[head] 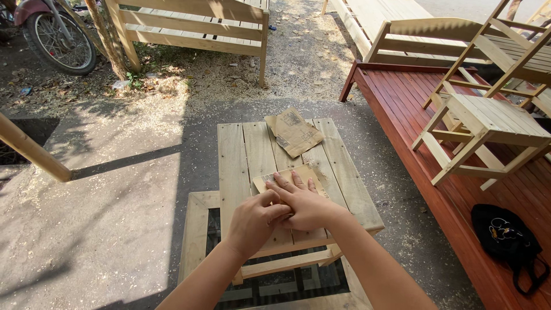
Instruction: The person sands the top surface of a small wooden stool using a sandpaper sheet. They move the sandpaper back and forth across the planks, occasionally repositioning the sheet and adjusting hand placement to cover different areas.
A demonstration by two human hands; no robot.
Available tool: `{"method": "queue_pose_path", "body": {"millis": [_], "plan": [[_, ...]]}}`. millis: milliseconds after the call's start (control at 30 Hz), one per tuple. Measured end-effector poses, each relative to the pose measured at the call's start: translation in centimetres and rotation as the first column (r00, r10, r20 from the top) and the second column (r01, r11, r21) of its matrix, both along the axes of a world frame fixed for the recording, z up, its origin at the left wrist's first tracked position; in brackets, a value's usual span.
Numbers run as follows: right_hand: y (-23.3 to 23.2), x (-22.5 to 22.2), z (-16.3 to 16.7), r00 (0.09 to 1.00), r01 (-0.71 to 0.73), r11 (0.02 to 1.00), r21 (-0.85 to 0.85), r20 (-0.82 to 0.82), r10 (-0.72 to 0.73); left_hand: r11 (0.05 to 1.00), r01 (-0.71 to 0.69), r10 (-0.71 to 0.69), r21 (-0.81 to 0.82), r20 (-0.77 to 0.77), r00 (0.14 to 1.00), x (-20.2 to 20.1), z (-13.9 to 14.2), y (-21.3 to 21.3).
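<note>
A small slatted table (pixel 238 155) of pale bare wood stands in front of me. A tan sheet of sandpaper (pixel 290 175) lies flat on its top. My right hand (pixel 304 204) presses down on that sheet with fingers spread. Beside it my left hand (pixel 252 221) rests on the table top, its fingers overlapping the right hand and the sheet's near edge. A second, creased sheet of sandpaper (pixel 294 132) lies loose at the table's far edge, partly overhanging.
A red-stained wooden platform (pixel 402 109) runs along the right, bearing a pale wooden chair (pixel 482 129) and a black bag (pixel 505 235). Unpainted wooden benches (pixel 195 28) stand at the back. A motorbike wheel (pixel 57 40) is far left. Sawdust covers the concrete floor.
</note>
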State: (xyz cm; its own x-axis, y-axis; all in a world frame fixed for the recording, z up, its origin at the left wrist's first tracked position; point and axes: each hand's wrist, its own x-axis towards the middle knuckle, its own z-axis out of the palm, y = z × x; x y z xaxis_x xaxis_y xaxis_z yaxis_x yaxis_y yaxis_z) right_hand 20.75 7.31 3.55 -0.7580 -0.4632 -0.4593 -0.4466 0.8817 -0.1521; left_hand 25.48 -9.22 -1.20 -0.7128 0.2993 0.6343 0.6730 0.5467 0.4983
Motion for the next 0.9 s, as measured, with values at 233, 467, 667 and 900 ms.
{"method": "queue_pose_path", "body": {"millis": [233,467,667,900], "plan": [[0.3,0.8,-3.1,0.949,-0.080,0.997,-0.022,-0.309,0.070,0.995,-0.033,0.008,0.092,0.260,0.966,-0.6,-0.5,-1.0],[1.2,7.4,-3.7,0.959,0.011,0.999,-0.053,-0.283,-0.026,0.820,-0.467,0.545,-0.331,0.201,0.814,-2.2,-2.9,-1.1],[-1.7,3.4,-1.4,0.952,0.176,0.982,0.062,-0.263,-0.154,0.767,-0.466,0.581,-0.440,0.169,0.796,-2.5,-3.4,-0.5],[-1.7,-1.7,-4.4,0.914,0.153,0.984,-0.087,-0.367,-0.174,0.764,-0.447,0.604,-0.465,0.274,0.748,-2.6,-3.3,-0.9]]}}
